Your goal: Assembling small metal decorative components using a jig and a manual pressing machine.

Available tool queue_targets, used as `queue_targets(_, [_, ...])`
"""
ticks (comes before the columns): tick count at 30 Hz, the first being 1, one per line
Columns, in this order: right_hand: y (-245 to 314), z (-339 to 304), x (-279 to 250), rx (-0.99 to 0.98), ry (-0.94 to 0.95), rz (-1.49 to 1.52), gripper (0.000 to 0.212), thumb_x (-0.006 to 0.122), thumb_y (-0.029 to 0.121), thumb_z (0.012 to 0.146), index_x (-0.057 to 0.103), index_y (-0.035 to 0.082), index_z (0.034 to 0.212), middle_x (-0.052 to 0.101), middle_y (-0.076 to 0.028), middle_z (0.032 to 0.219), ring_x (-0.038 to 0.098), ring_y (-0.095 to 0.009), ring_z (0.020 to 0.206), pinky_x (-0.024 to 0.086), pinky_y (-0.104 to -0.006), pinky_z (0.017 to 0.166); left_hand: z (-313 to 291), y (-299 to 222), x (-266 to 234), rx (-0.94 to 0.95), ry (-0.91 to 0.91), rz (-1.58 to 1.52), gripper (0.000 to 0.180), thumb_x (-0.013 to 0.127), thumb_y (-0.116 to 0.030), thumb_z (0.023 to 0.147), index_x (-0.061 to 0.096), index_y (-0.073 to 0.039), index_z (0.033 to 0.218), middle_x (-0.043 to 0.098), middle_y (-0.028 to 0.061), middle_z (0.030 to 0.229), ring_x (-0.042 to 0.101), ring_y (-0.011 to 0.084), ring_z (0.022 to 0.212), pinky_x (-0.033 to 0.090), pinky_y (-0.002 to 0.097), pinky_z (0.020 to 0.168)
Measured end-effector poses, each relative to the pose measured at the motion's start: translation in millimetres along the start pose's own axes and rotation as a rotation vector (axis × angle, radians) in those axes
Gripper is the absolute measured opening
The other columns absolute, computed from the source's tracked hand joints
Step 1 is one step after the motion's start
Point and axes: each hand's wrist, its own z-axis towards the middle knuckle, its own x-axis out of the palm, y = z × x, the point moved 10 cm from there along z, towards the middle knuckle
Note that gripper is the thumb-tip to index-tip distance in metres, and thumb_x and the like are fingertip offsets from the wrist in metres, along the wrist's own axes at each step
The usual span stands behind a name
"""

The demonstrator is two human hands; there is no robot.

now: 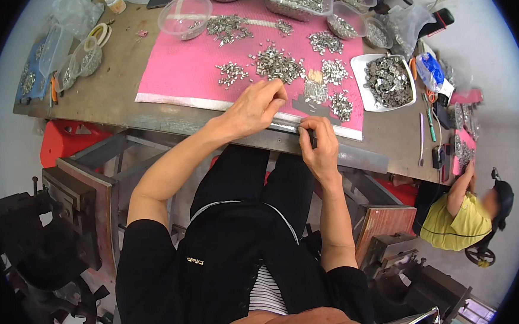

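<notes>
At the near edge of a pink mat [176, 66], my left hand [255, 107] is closed, its fingertips bent together. Whatever they pinch is too small to make out. My right hand [319, 141] is just right of it, thumb and fingers pressed together at the end of a narrow dark strip [282, 127] bearing a row of small shiny pieces. What lies inside that grip is hidden. Beyond my hands lie a heap of small metal parts [277, 64], a bundle of thin metal pins [314, 91] and a flat grey plate [312, 107].
A white tray [358, 73] of metal parts stands right of the mat. Several clear tubs, including one round tub [184, 15], line the back. Pens and tools lie at the right. A co-worker in a yellow shirt [456, 224] sits at far right. A red stool [62, 141] stands left.
</notes>
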Motion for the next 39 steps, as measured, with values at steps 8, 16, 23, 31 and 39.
queue_targets(8, [18, 0, -2, -0.154, -0.067, -0.15, 0.02, 0.069, -0.005, 0.078, 0.06, 0.003, 0.093, 0.064, -0.011, 0.094, 0.061, -0.029, 0.085, 0.045, -0.0392, 0.077, -15, -9, 12, 0.018, 0.01, -0.071, 0.008, 0.061, -0.003, 0.09, 0.055, 0.0, 0.096, 0.06, 0.0132, 0.086, 0.058, 0.0312, 0.082, 0.047, 0.042, 0.075])
queue_targets(16, [-1, -1, -4, -0.033, 0.038, 0.023, 0.02, 0.071, -0.002, 0.081, 0.066, 0.002, 0.099, 0.067, -0.01, 0.098, 0.063, -0.028, 0.088, 0.047, -0.0363, 0.08, -22, -19, 24, 0.123, 0.012, 0.068, 0.008, 0.064, -0.005, 0.089, 0.059, -0.003, 0.094, 0.058, 0.0103, 0.091, 0.055, 0.0291, 0.088, 0.043, 0.0404, 0.082])
queue_targets(23, [-46, -14, -2, 0.281, 0.003, 0.368, 0.018, 0.067, 0.0, 0.089, 0.066, 0.0, 0.107, 0.071, -0.008, 0.099, 0.066, -0.016, 0.083, 0.051, -0.029, 0.074, -23, -23, 29, 0.154, 0.015, 0.166, 0.009, 0.067, -0.009, 0.087, 0.061, -0.006, 0.093, 0.059, 0.0061, 0.091, 0.054, 0.0265, 0.087, 0.04, 0.0391, 0.079])
queue_targets(31, [-54, -18, -1, 0.269, -0.06, 0.397, 0.023, 0.064, 0.001, 0.092, 0.064, 0.0, 0.115, 0.074, -0.009, 0.101, 0.066, -0.013, 0.085, 0.052, -0.0269, 0.076, -24, -25, 31, 0.159, 0.016, 0.195, 0.008, 0.067, -0.009, 0.086, 0.062, -0.006, 0.092, 0.059, 0.0052, 0.09, 0.054, 0.0258, 0.086, 0.039, 0.0382, 0.077])
queue_targets(39, [-51, -19, -3, 0.272, -0.068, 0.381, 0.025, 0.064, 0.0, 0.092, 0.063, 0.0, 0.117, 0.075, -0.01, 0.102, 0.067, -0.014, 0.086, 0.053, -0.028, 0.077, -33, -44, 30, 0.328, -0.088, 0.4, 0.014, 0.07, -0.008, 0.083, 0.063, -0.006, 0.094, 0.06, 0.0059, 0.091, 0.056, 0.0265, 0.088, 0.043, 0.0397, 0.082])
